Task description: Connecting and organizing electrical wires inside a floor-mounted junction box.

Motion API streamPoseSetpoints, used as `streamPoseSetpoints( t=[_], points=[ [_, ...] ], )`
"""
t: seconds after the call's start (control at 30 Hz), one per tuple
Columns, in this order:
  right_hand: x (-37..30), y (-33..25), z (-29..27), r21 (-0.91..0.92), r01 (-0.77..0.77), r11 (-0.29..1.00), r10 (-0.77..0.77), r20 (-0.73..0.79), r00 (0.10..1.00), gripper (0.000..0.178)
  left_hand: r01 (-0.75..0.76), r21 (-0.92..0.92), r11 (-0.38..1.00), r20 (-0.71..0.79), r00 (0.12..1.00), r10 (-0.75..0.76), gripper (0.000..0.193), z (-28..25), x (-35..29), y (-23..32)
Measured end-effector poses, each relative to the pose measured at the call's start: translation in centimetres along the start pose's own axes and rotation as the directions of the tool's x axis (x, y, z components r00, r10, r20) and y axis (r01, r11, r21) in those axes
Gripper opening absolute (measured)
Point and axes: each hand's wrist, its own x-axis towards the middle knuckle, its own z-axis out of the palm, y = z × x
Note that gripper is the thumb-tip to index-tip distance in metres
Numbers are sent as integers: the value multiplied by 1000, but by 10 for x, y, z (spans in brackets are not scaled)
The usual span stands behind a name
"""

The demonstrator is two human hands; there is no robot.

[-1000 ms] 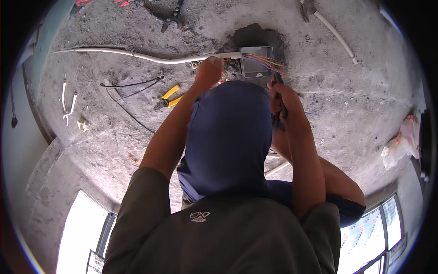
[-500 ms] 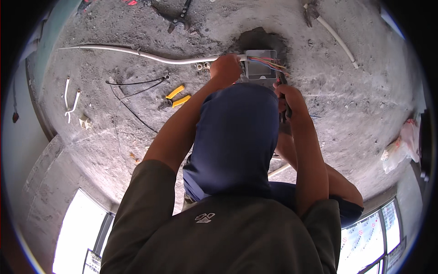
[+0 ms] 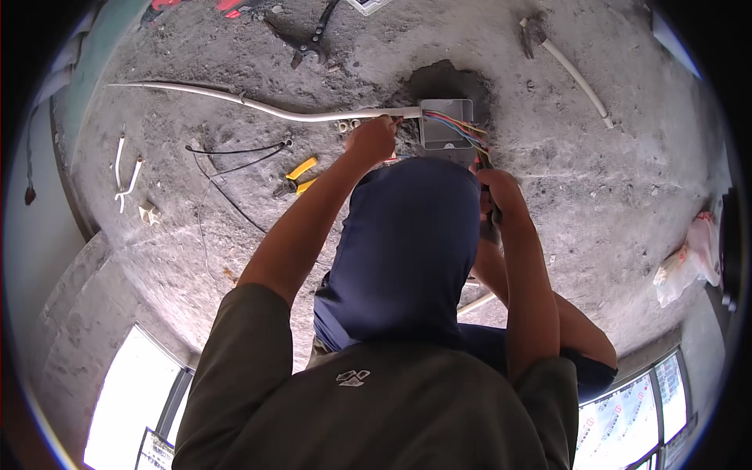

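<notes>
A grey junction box (image 3: 445, 123) sits in a rough hollow cut into the bare concrete surface (image 3: 611, 188), near the top middle of the view. Coloured wires (image 3: 462, 129) spill out of the box toward its lower right. A white conduit pipe (image 3: 258, 106) runs in from the left and meets the box's left side.

The left hand (image 3: 373, 139) is at the pipe's end just left of the box, fingers curled together against the pipe there. The right hand (image 3: 501, 194) is below and right of the box, closed around a dark-handled tool (image 3: 487, 223) whose tip points up at the wires.

A person's head in a dark blue hood (image 3: 407, 251) fills the middle, partly hiding the area under the box.

Further out, yellow-handled pliers (image 3: 296, 177) lie left of the left arm, beside loose black cable (image 3: 235, 153). Dark pliers (image 3: 313, 43) lie near the top edge, a second white pipe (image 3: 576, 78) slants at upper right, and a crumpled plastic bag (image 3: 689, 262) lies at far right.
</notes>
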Motion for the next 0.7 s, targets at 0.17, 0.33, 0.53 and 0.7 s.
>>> streamPoseSetpoints(
  t=[0.17, 0.33, 0.53, 0.7],
  points=[
    [-10, -3, 25, -251, -24, 968, 11, -52, 999, 19, -2, 25, 1000, -113, 994, 5, 28, -14, -10, -3],
    [2, 16, 21, -75, 79, 994, -80, -3, 997, 28, -49, 135, 990, -50, 997, 56, 32, -19, -10, 0],
    [5, 17, 22, 43, 78, 996, -77, -12, 997, 30, 62, 132, 989, -38, 998, -58, 32, -19, -9, 6],
    [26, 8, -2, 85, -21, 996, 21, -4, 1000, 22, 166, 51, 985, -90, 983, -161, 26, -20, -6, 31]
  ],
)
